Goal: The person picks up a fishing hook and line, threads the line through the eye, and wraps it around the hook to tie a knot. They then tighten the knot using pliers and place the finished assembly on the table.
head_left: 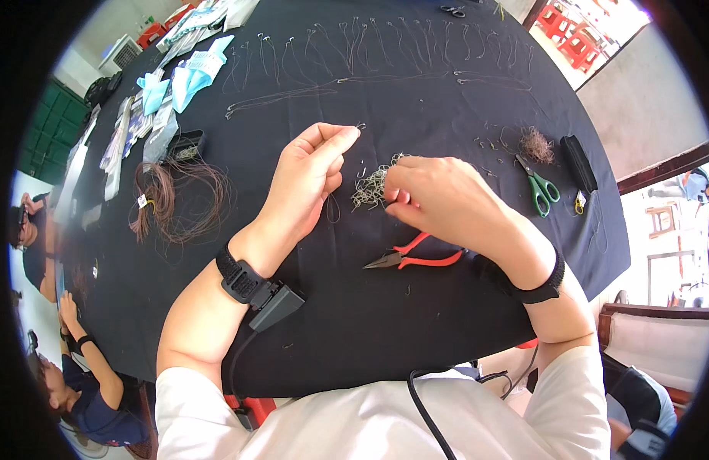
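Note:
My left hand (308, 169) is raised over the black cloth, thumb and forefinger pinched on a small metal fish hook (360, 126). A thin line loop (333, 208) hangs below this hand. My right hand (450, 192) reaches over a pile of fish hooks (368, 190), its fingers curled at the pile's right side. What those fingertips hold, if anything, is hidden. Just below lies a pair of long-nose pliers (431, 261) with red handles, its dark jaws pointing left.
Green-handled scissors (540, 192), a tangle of brown line (537, 146) and a black case (578, 162) lie right. A bundle of brown line (193, 203) lies left. Rows of hooks on lines (354, 46) stretch along the far side. Two people sit at the left edge.

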